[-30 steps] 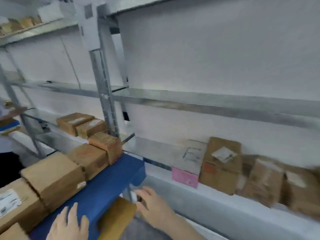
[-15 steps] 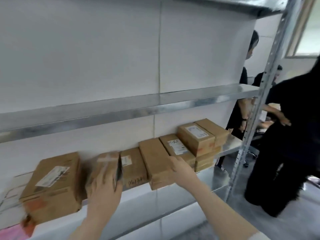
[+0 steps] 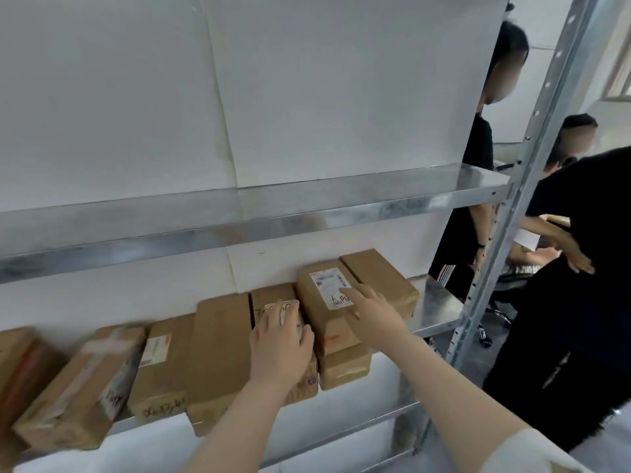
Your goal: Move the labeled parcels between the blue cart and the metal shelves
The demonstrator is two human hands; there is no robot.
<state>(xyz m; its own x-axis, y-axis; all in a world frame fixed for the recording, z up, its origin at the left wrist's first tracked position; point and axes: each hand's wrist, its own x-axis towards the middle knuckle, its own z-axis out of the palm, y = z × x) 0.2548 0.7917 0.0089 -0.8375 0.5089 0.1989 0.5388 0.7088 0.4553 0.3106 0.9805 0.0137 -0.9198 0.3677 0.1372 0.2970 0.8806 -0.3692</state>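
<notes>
left hand (image 3: 280, 346) flat, fingers spread, on a labeled parcel (image 3: 273, 298) in the row along the lower metal shelf (image 3: 433, 312). right hand (image 3: 372, 310) open, fingertips touching the white label of the raised parcel (image 3: 324, 302) just beside it.

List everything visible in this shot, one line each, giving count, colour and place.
brown cardboard parcels: about nine, some with white labels, lined up along the lower shelf, partly stacked at the right end.
galvanised metal shelves: two levels in view, silver-grey; the upper one bare.
perforated metal upright: one, silver-grey, at the right end of the shelves.
white backing panels: behind both levels.
other people in black tops: three, beyond the upright at right.
left hand: flat on a labeled parcel mid-row.
right hand: fingers on the white label of the top right-end parcel.
</notes>
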